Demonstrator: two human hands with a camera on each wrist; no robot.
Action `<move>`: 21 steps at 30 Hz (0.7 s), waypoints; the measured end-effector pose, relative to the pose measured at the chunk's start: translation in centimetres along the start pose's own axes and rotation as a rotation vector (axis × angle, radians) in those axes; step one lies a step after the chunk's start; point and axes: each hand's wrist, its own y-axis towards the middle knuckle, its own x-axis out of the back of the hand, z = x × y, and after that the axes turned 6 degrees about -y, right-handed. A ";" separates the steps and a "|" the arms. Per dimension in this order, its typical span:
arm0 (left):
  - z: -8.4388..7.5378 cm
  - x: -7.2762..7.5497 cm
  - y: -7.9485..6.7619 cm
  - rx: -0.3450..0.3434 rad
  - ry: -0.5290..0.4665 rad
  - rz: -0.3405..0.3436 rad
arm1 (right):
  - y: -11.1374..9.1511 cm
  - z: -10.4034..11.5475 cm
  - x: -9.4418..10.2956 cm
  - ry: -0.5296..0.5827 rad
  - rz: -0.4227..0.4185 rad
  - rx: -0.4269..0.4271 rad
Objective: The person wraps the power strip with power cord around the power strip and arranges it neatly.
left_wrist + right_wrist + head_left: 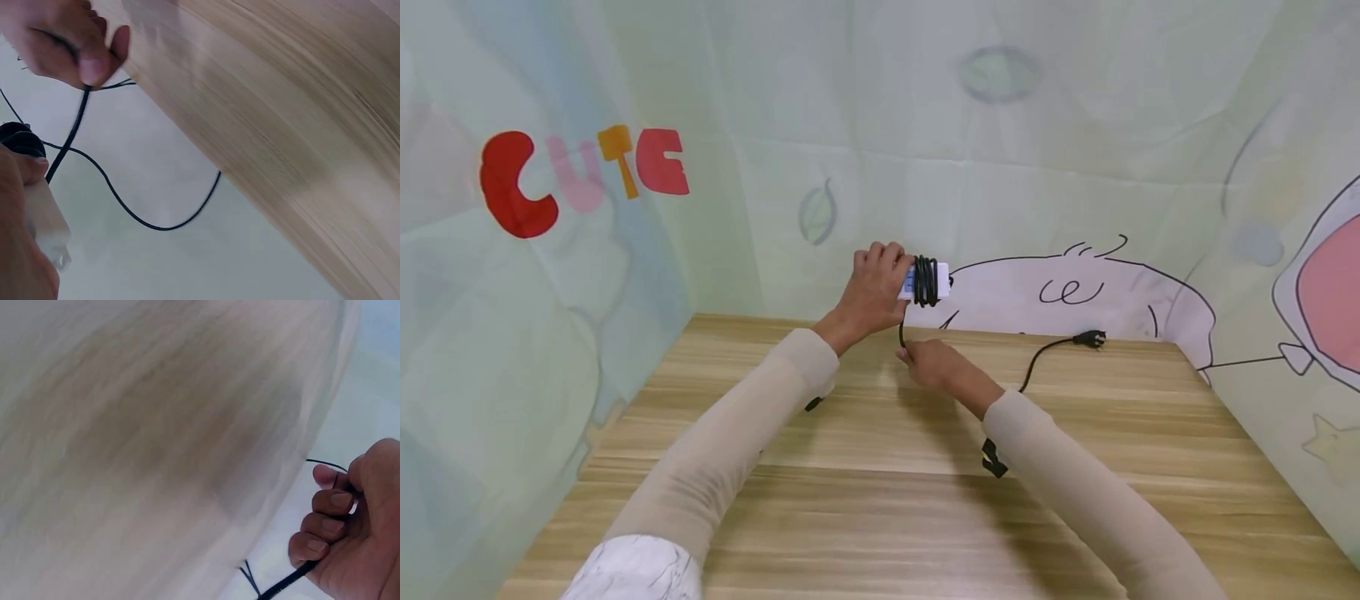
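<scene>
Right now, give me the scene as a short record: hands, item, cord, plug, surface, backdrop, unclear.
left hand: left hand grips the white block
right hand: right hand holds a stretch of black cord, fingers curled round it
item: white block, held up near the table's far edge
cord: black cord, several turns wound round the block
plug: black plug, right of both hands, prongs pointing right
surface: wood-grain table
backdrop: printed backdrop, "CUTE" lettering at left
unclear: black piece by the right cuff, identity uncertain

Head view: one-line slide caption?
Left hand grips a white block wound with black cord while the right hand holds the cord below it.
</scene>
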 end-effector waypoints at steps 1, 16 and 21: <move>0.3 -0.1 -0.2 0.001 0.012 0.002 | -1.1 1.1 1.1 -0.019 -0.007 0.017; 2.7 -0.1 -2.5 0.047 -0.015 0.070 | -6.9 5.5 11.3 -0.202 -0.454 0.559; 2.2 -0.6 -3.1 -0.009 -0.077 0.067 | -6.1 5.7 12.6 -0.058 -0.550 0.706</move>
